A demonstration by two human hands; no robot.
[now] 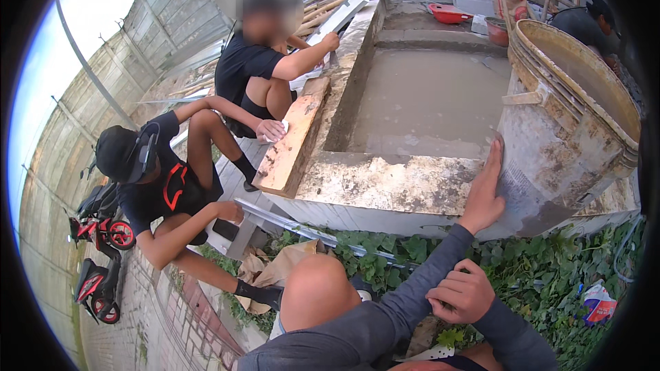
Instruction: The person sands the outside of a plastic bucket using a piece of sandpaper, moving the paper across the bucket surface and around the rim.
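Note:
A large, dirty white bucket [550, 144] with murky grey-brown liquid inside stands at the right, on the corner of a low concrete-walled basin [399, 182]. In the picture it leans to one side. My left hand [487, 192] lies against the bucket's lower side, its fingers stretched out along the wall. Nearer to me, my right hand [462, 294] hangs over the green plants with loosely curled fingers, and nothing shows in it. Grey, wet-looking material [426, 103] fills the basin.
Two people squat at the left; one rests a hand on a wooden plank [292, 144] along the basin's edge. Another person [588, 27] bends at the far right. A red scoop-shaped pan [450, 14] and a red bucket [496, 31] stand behind. Leafy plants [529, 275] grow below.

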